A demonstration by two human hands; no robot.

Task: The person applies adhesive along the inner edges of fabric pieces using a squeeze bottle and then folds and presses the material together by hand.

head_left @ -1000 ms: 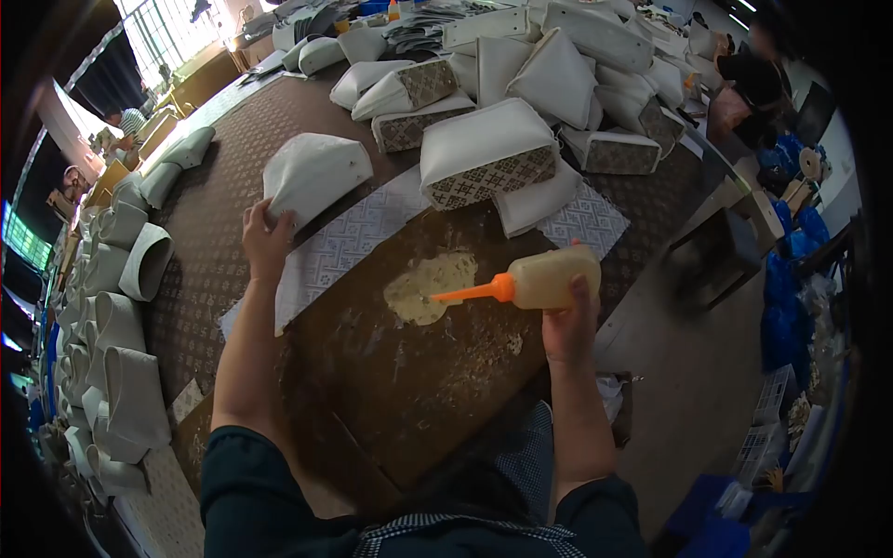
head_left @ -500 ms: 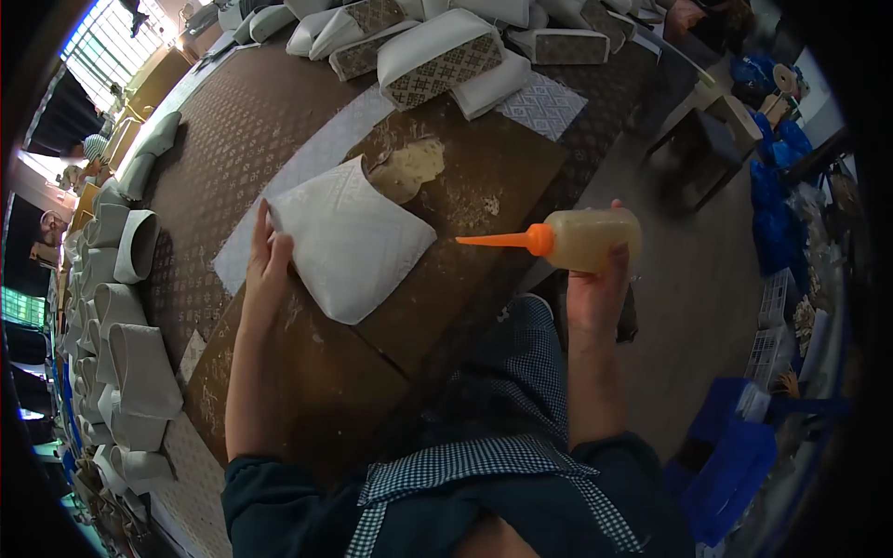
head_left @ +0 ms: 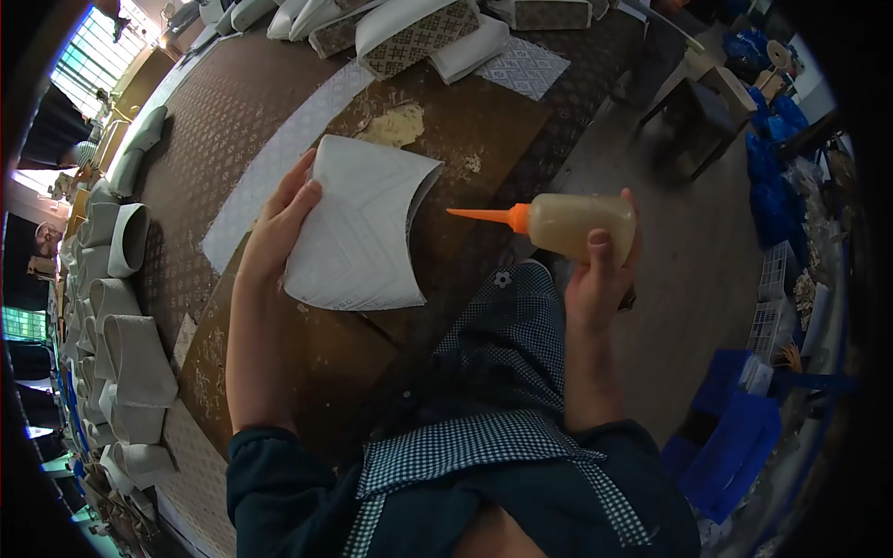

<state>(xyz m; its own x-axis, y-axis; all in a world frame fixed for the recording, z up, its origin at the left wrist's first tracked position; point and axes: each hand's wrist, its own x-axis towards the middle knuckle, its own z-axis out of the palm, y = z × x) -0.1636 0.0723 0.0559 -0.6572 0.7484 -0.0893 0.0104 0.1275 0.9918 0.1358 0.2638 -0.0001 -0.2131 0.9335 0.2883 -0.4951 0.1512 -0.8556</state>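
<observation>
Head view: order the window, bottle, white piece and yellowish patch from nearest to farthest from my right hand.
1. Bottle, in the right hand.
2. White piece, in the left hand.
3. Yellowish patch, past the white piece.
4. Window, far upper left.

Rm mostly dim; daylight from window (head_left: pixel 88 74) upper L, panes near blown out. White piece (head_left: pixel 358 223) brightest nr centre, soft shadow inside its open edge. Fisheye bends table (head_left: pixel 233 102); corners black, far L bkgd soft.
</observation>
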